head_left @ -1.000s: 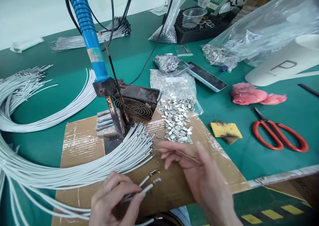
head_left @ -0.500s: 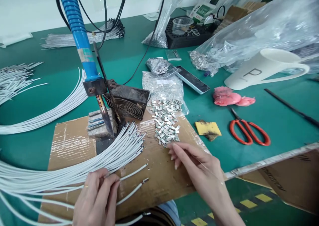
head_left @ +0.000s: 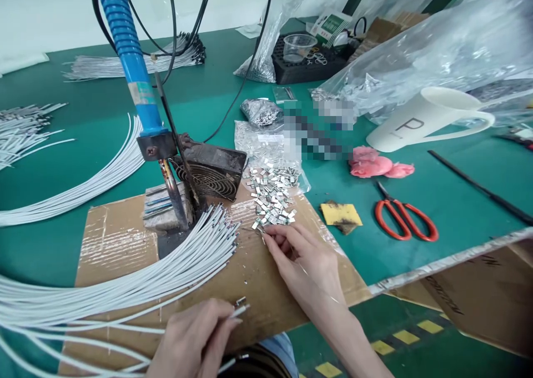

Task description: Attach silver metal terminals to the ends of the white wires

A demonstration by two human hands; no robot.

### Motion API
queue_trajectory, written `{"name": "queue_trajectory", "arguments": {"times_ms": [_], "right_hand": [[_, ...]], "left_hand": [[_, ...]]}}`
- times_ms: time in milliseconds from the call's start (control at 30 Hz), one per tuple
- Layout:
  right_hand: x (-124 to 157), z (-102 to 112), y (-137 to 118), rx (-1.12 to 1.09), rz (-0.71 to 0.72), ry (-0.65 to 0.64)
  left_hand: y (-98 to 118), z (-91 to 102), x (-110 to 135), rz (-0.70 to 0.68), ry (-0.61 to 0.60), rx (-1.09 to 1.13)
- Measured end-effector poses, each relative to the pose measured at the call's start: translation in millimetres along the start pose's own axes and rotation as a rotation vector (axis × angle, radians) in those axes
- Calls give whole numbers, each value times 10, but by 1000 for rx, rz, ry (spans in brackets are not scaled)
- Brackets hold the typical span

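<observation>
My left hand (head_left: 195, 339) is closed around a white wire (head_left: 238, 311) near the front edge of the cardboard sheet (head_left: 120, 239); the wire's metal tip sticks out past my fingers. My right hand (head_left: 303, 258) reaches to the near edge of a pile of small metal clips (head_left: 270, 197), fingertips pinched at one clip. A fan of white wires (head_left: 175, 267) lies on the cardboard, ends pointing toward the clips. A blue-handled soldering iron (head_left: 133, 72) stands in its holder behind them, next to a small dark fan (head_left: 212, 170).
Red scissors (head_left: 403, 220), a yellow sponge (head_left: 340, 215), pink cloth (head_left: 375, 164) and a white mug (head_left: 425, 120) lie on the green table to the right. Plastic bags of parts (head_left: 416, 56) and a black tray (head_left: 308, 61) sit at the back. More wire bundles (head_left: 25, 128) lie left.
My right hand moved left and up to the edge of the clip pile and pinched there. My left hand shifted right along the front edge, gripping one wire.
</observation>
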State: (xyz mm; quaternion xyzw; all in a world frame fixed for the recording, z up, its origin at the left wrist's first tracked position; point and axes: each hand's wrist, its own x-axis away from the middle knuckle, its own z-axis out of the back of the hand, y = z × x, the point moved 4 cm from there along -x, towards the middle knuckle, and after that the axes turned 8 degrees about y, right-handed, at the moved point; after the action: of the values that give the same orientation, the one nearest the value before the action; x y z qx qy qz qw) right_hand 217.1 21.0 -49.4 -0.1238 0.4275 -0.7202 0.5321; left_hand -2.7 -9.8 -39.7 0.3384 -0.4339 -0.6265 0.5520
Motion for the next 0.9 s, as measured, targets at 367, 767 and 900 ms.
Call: {"name": "queue_trajectory", "arguments": {"times_ms": [367,767,900], "right_hand": [[143,128,19,-100,-190,105],[538,-402,-479,-785,-446,-380],[539,-412,-457,-798,-448,-413]], "left_hand": [[-50,99,-128,724,80,588],[40,123,-102,672,108,621],[45,119,-80,671,103,574]]}}
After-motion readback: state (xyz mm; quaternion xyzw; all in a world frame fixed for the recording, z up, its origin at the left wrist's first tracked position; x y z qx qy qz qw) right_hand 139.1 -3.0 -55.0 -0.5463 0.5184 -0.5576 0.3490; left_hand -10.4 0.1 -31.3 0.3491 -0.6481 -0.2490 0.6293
